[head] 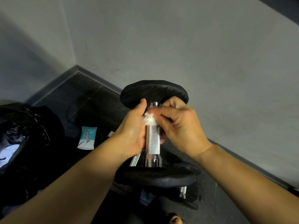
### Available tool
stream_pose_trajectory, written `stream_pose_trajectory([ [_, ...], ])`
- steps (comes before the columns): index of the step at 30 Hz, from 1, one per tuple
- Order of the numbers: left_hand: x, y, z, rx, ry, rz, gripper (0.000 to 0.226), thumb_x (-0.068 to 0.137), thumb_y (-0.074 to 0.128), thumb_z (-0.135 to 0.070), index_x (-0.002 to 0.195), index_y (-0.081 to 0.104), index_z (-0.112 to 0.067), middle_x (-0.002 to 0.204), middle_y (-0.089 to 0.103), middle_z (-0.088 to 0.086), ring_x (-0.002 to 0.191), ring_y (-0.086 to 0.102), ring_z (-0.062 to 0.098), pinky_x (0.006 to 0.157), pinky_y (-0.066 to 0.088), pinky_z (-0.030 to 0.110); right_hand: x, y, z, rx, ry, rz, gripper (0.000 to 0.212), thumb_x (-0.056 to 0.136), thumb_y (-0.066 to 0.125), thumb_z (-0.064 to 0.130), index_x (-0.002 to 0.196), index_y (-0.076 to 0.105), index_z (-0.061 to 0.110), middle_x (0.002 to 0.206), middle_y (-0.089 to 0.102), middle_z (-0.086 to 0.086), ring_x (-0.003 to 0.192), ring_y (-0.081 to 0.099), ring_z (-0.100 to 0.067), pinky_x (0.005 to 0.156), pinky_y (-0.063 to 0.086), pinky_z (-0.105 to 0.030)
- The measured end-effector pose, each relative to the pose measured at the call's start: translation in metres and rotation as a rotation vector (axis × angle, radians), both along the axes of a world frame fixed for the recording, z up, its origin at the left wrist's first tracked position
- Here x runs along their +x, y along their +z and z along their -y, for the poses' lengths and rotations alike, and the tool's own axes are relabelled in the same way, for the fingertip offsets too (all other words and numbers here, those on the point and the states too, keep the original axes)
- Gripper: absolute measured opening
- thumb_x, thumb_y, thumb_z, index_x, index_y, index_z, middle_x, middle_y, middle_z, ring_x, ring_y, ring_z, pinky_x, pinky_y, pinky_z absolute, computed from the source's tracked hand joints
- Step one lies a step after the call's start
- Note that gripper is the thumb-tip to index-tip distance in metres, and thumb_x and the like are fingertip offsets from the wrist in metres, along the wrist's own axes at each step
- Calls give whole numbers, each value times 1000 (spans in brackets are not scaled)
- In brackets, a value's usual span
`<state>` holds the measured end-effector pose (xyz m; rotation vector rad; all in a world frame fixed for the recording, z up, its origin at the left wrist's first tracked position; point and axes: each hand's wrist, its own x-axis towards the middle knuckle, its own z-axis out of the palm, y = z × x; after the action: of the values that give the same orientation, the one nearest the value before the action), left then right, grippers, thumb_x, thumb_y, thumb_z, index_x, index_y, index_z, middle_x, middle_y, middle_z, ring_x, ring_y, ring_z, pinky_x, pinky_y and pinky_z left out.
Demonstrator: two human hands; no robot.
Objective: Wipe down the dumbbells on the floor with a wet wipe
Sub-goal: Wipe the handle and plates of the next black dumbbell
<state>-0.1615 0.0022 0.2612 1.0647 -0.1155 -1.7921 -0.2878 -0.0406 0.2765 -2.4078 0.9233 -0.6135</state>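
I see grey wall from 10 to 3 o'clock, with grey skirting along its base. Dark speckled floor at 9. Black bag at the 9 o'clock edge. Teal-and-white packet lies flat near it, 8 o'clock.

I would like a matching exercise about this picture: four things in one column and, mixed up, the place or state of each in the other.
1 wet wipe
2 wipe packet
3 dumbbell handle
4 black bag

A silver and knurled
B on the floor, teal and white
C white, bunched against the handle
D crumpled, at the far left

Pairs: 1-C, 2-B, 3-A, 4-D
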Motion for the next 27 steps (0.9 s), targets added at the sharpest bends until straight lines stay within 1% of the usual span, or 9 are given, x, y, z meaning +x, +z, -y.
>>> stream_pose_trajectory([
  [2,0,1,0,3,17,-33,59,96,31,-56,113,63,-9,94,72,15,80,68,25,72,56,36,1,-1,1,-51,-12,-25,24,88,63,13,110,71,11,92,49,-4,70,57,-13,50,54,-23],
  [4,3,0,1,27,26,-61,62,95,31,-57,108,64,-6,84,73,15,72,71,24,60,55,31,-7,1,-4,20,80,-57,31,84,69,16,115,69,13,96,49,1,82,55,-11,67,55,-25],
  [6,5,-1,0,44,-16,-44,71,93,29,-62,112,64,-2,98,71,21,85,70,30,65,55,33,-17,6,-13,142,199,-97,33,80,74,13,112,71,19,98,51,8,90,56,-9,78,52,-24],
  [10,3,0,-2,50,-93,36,77,93,26,-64,117,62,0,119,63,26,100,65,32,71,52,35,-24,17,-25,305,277,-212,22,81,74,10,100,75,19,92,51,27,88,58,1,76,46,-13],
  [14,0,0,-2,-3,-109,1,76,93,22,-64,127,56,-5,110,69,21,92,70,29,72,53,36,-35,17,-12,373,-56,96,14,79,72,6,88,75,15,100,58,0,95,59,-9,82,49,-22],
  [17,1,0,-2,-33,-158,31,80,92,18,-67,118,60,-4,98,71,24,88,72,30,75,54,37,-40,13,2,292,-349,260,21,79,72,2,79,72,23,104,55,-7,90,54,5,78,44,-13],
  [23,2,0,-1,-53,-205,35,77,93,18,-65,112,62,-4,98,72,23,92,71,31,82,53,38,-33,5,14,264,-428,409,20,80,72,2,80,71,22,121,55,-4,110,57,-2,83,50,-16],
  [25,3,1,-2,-61,-241,24,72,94,20,-62,115,59,-5,104,70,24,96,70,32,88,51,39,-31,8,15,236,-389,431,16,81,70,0,80,71,16,112,62,-11,105,62,-19,84,51,-18],
  [27,2,3,-3,-62,-275,21,65,95,21,-60,115,58,-9,111,68,23,101,68,34,94,48,42,-29,10,14,118,-401,376,15,81,71,0,81,72,14,105,66,-12,100,64,-17,81,50,-17],
])
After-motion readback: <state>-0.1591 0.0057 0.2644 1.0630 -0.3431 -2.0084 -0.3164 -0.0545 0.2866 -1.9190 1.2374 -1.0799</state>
